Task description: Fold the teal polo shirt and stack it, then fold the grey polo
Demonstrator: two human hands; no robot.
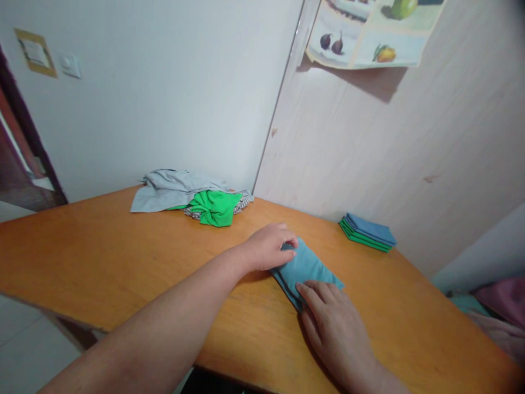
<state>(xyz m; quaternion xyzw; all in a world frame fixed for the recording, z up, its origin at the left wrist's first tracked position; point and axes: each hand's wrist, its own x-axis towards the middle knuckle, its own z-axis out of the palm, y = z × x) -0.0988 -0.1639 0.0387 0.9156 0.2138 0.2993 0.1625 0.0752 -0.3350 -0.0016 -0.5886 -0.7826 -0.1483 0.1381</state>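
Observation:
A folded light-blue cloth lies on the wooden table in front of me, its layers showing along the near left edge. My left hand grips its far left end, thumb and fingers curled around the edge. At the near end is my right hand, its fingers bent over the top of the cloth; part of its grip is hidden. Farther right stands a neat stack of folded cloths, with a blue cloth above green cloths.
Against the wall on the table sits a loose heap: a grey cloth, a crumpled green cloth and a striped one. A fruit poster hangs above. Pinkish fabric lies beyond the right edge.

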